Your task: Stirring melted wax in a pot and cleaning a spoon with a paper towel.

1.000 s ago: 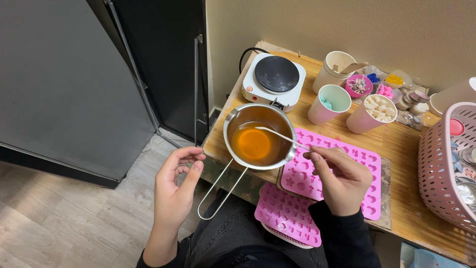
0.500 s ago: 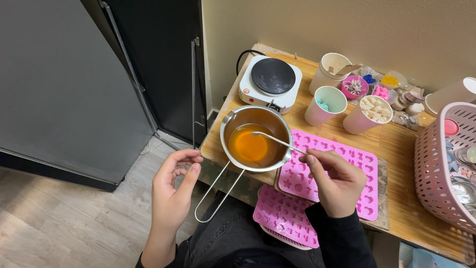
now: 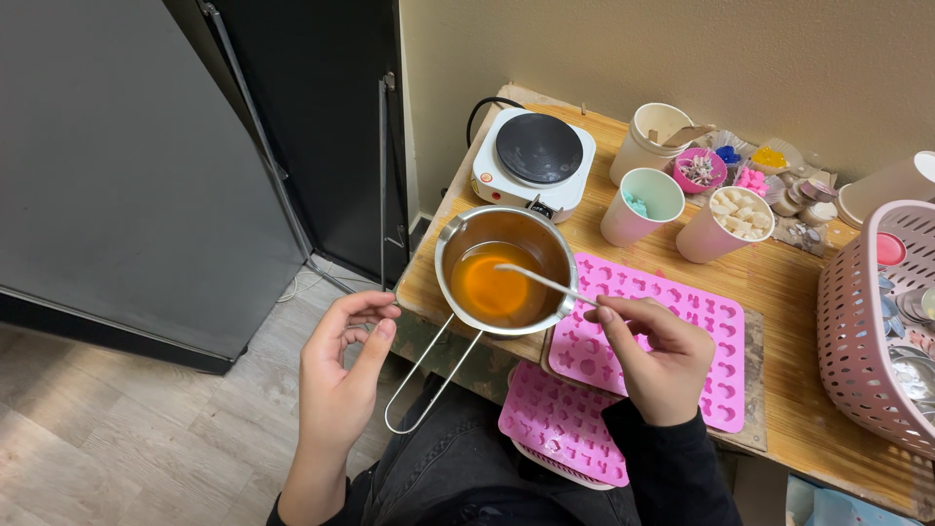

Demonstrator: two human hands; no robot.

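Stirring orange liquid at the worktop's near left corner

Right hand (image 3: 654, 358) pinches a thin stick (image 3: 545, 282), its tip now slightly nearer in the pot (image 3: 504, 269) than a moment ago. Left hand (image 3: 341, 375) stays open and empty beside the pot's wire handle (image 3: 429, 375). Pink moulds (image 3: 672, 331) lie right of the pot.

Right hand (image 3: 657, 362) pinching thin stirrer (image 3: 545, 282) in steel pot (image 3: 505, 269) of orange liquid, left hand (image 3: 341, 375) open beside wire handle (image 3: 429, 375)
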